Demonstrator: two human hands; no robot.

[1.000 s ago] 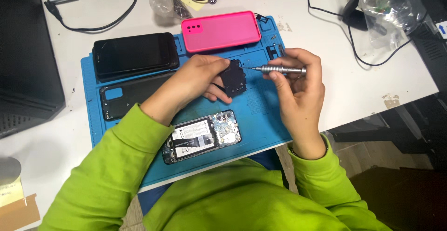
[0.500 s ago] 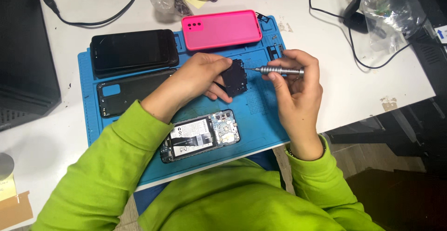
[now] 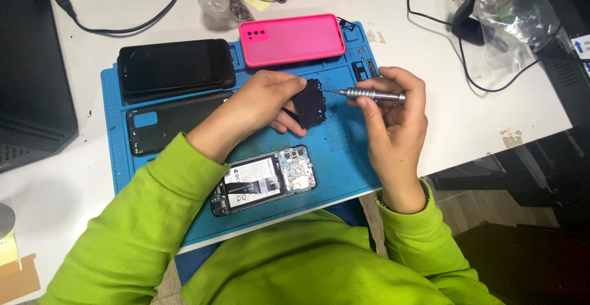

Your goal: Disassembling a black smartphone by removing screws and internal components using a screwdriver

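Little has been changed since the earlier frames: the small black plastic phone part (image 3: 309, 102) is kept pinched in the left hand (image 3: 261, 105), and the slim silver metal screwdriver (image 3: 372, 95) is kept in the right hand (image 3: 393, 120), its tip remaining set against the right edge of that part; only a slight shift of the whole view is noted. The left fingers are curled narrowly round the black part, which is held just above the blue rubber work mat (image 3: 344, 151) near its middle; the right fingers are closed round the screwdriver's handle, the shaft being laid nearly level and pointed to the left. An opened phone with its battery and circuit board exposed (image 3: 264, 179) is seen lying on the mat just below the hands, apart from both; a black back cover with a blue patch (image 3: 166, 130) is lying on the mat beside the left forearm, partly covered by it; a black phone with a dark screen (image 3: 175, 68) is placed above that cover; a bright pink phone case (image 3: 292, 39) is resting at the mat's upper edge; both arms are clothed in lime-green sleeves (image 3: 141, 219); the mat is laid on a white table (image 3: 467, 114).
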